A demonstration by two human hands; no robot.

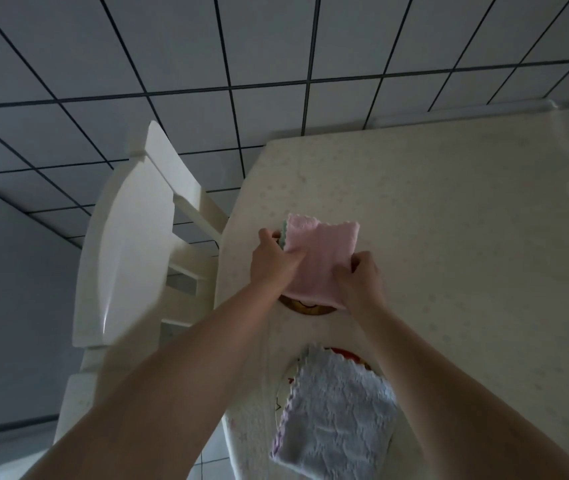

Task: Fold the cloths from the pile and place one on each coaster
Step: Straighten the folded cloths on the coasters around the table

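Over the far coaster [305, 306], left hand [274, 259] and right hand [359, 280] pinch closed on the pink cloth [317, 258], probably folded; soft, light, best held at its edges.

Two hands: left [273, 260], right [359, 279]. Two cloths: one pink [321, 258], one pale blue [336, 415]. A green edge [283, 233] behind the pink, possibly a third, hard to tell. Two coasters, far [305, 307] and near [345, 355], each partly covered. One worktop [466, 237]. One white chair [130, 244].
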